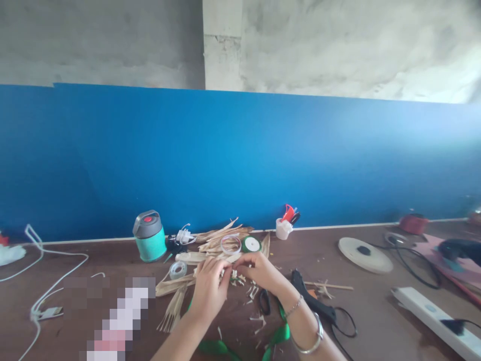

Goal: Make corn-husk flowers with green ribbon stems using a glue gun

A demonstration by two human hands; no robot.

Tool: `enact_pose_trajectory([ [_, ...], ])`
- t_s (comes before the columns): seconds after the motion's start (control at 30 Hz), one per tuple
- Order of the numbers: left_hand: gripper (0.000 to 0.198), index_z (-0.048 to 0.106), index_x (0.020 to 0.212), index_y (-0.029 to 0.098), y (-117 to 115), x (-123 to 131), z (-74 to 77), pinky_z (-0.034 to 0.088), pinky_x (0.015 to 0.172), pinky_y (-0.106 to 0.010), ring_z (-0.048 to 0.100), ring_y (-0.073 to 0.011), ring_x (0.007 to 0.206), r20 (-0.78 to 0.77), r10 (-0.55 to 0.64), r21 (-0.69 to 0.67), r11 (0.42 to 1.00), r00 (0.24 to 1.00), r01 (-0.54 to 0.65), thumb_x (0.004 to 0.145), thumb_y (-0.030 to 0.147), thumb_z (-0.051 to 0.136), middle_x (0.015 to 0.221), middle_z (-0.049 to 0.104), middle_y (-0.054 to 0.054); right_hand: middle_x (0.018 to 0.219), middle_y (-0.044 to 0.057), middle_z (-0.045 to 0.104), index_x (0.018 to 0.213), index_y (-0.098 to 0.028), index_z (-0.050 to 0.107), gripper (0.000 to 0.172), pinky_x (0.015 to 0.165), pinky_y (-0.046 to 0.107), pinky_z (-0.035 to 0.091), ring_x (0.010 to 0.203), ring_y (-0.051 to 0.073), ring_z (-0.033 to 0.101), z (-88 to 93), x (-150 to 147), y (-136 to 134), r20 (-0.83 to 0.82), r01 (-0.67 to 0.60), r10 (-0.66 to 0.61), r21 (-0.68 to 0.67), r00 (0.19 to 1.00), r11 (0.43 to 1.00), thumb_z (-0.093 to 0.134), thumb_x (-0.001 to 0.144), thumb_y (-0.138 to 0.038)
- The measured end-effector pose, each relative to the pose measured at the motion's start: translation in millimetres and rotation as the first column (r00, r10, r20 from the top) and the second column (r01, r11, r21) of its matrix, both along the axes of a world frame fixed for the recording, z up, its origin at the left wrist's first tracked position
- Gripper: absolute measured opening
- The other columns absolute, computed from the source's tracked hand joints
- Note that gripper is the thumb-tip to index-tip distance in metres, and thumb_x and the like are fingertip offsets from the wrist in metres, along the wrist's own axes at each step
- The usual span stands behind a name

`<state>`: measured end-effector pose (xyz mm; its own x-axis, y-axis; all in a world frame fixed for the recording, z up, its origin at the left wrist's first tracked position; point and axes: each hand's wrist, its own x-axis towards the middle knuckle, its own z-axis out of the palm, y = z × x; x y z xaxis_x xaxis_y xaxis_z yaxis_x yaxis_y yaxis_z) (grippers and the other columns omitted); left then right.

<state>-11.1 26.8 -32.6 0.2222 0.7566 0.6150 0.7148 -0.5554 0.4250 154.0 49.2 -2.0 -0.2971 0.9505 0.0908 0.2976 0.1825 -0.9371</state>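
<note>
My left hand (211, 283) and my right hand (257, 271) are close together over the brown table, fingers bent and pinched. Between them is a small piece with pale petal-like bits and some green (236, 277); the fingers partly hide it. Both hands seem to grip it. Dried husk strips (176, 306) lie beside my left hand, and more husks (221, 238) are behind both hands. A clear tape roll (178, 270) sits left of my left hand. Green ribbon (281, 333) runs below, near my right forearm.
A teal jar (150, 240) stands at the back left, a white cup of tools (283, 228) behind. Right of my right arm lie a black glue gun (311, 298), a round lid (364, 255) and a power strip (439, 321). White cables (37, 301) lie far left. Black scissors (264, 302) rest near my right wrist.
</note>
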Motion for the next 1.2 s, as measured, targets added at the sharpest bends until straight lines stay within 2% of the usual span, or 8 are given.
enact_pose_trajectory([
  [0.13,0.012,0.053,0.082,0.021,-2,0,1.3,0.037,0.076,-0.037,0.057,-0.0229,0.083,-0.105,0.043,0.048,0.998,0.994,-0.038,0.089,0.017,0.043,0.081,0.063,-0.003,0.057,0.000,0.065,0.068,-0.016,0.075,0.013,0.054,0.023,0.038,0.055,0.013,0.051,0.4,-4,-1,0.013,0.043,-0.043,0.004,0.999,0.999,0.062,0.066,-0.016],
  [0.3,0.015,0.052,0.081,0.021,-4,2,0.5,0.036,0.078,-0.039,0.056,-0.0238,0.082,-0.238,0.163,0.150,0.980,0.957,-0.130,0.088,0.013,0.041,0.077,0.061,-0.003,0.061,0.002,0.068,0.072,-0.016,0.076,0.017,0.048,0.021,0.036,0.051,0.011,0.052,-3.5,-9,-2,-0.019,0.040,-0.042,-0.107,0.999,0.993,0.060,0.068,-0.019],
  [0.47,0.015,0.051,0.080,0.020,-5,3,-0.2,0.036,0.076,-0.038,0.055,-0.0233,0.080,-0.198,0.245,0.238,0.951,0.949,-0.196,0.086,0.011,0.042,0.076,0.061,-0.003,0.076,0.006,0.073,0.087,-0.017,0.075,0.025,0.045,0.019,0.035,0.059,0.013,0.059,-3.5,-9,-4,-0.035,-0.002,-0.004,-0.175,0.999,0.985,0.056,0.074,-0.027],
  [0.57,0.012,0.050,0.082,0.020,-5,1,0.8,0.036,0.076,-0.038,0.055,-0.0228,0.078,-0.149,0.251,0.235,0.949,0.957,-0.212,0.087,0.013,0.042,0.075,0.060,-0.003,0.083,0.008,0.073,0.096,-0.015,0.072,0.031,0.046,0.020,0.037,0.064,0.015,0.061,-5.8,-3,2,0.029,0.075,-0.072,-0.145,0.997,0.987,0.050,0.079,-0.029],
  [0.67,0.013,0.049,0.080,0.021,-5,-1,1.6,0.037,0.073,-0.036,0.055,-0.0217,0.073,-0.103,0.212,0.183,0.964,0.972,-0.191,0.085,0.011,0.041,0.073,0.058,-0.003,0.075,0.008,0.071,0.088,-0.013,0.072,0.030,0.050,0.023,0.039,0.065,0.017,0.061,-15.2,6,14,0.172,0.232,-0.220,-0.052,0.960,0.971,0.050,0.081,-0.031],
  [0.8,0.022,0.044,0.069,0.022,-6,-1,2.2,0.036,0.067,-0.035,0.053,-0.0208,0.066,-0.103,0.160,0.116,0.982,0.982,-0.148,0.082,0.006,0.035,0.065,0.055,-0.002,0.071,0.007,0.069,0.070,-0.017,0.069,0.015,0.063,0.026,0.040,0.073,0.020,0.061,-36.9,12,23,0.399,0.389,-0.410,0.136,0.821,0.911,0.056,0.075,-0.019],
  [1.07,0.031,0.045,0.059,0.021,-6,4,5.5,0.037,0.066,-0.034,0.052,-0.0192,0.063,-0.151,0.024,0.056,0.998,0.988,-0.016,0.088,0.015,0.036,0.059,0.053,-0.001,0.086,0.016,0.069,0.071,-0.014,0.069,0.015,0.080,0.031,0.038,0.091,0.026,0.060,-65.4,6,20,0.589,0.362,-0.473,0.304,0.655,0.881,0.054,0.074,-0.011],
  [1.2,0.026,0.051,0.059,0.021,-14,6,14.9,0.040,0.068,-0.032,0.055,-0.0188,0.068,-0.053,-0.200,-0.119,0.974,0.978,0.192,0.085,0.017,0.047,0.061,0.056,-0.001,0.083,0.016,0.070,0.070,-0.012,0.069,0.015,0.074,0.031,0.039,0.086,0.026,0.061,-67.7,7,23,0.591,0.373,-0.469,0.286,0.656,0.882,0.055,0.067,-0.009],
])
